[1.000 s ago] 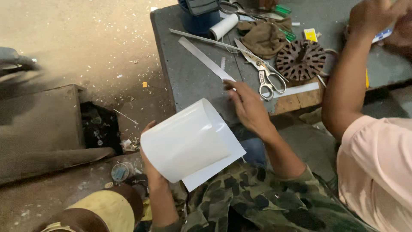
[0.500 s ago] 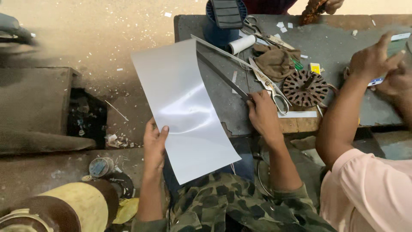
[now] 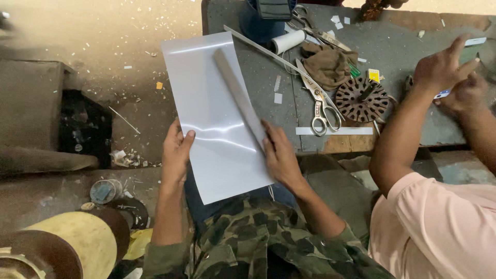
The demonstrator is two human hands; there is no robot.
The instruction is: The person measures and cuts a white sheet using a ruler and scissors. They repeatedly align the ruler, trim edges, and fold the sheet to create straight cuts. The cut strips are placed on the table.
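Since half a second ago, our right hand (image 3: 281,155) has laid a flat grey metal ruler (image 3: 240,98) across the glossy white plastic sheet (image 3: 212,113); our left hand (image 3: 175,152) pinches the sheet's edge over our lap. Marking seems underway; steady pressure comes next.

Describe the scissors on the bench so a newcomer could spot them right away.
Start at the grey workbench. The scissors lie near its front edge, between a brown cloth and a white strip. They are the only shiny metal tool there with two loop handles.
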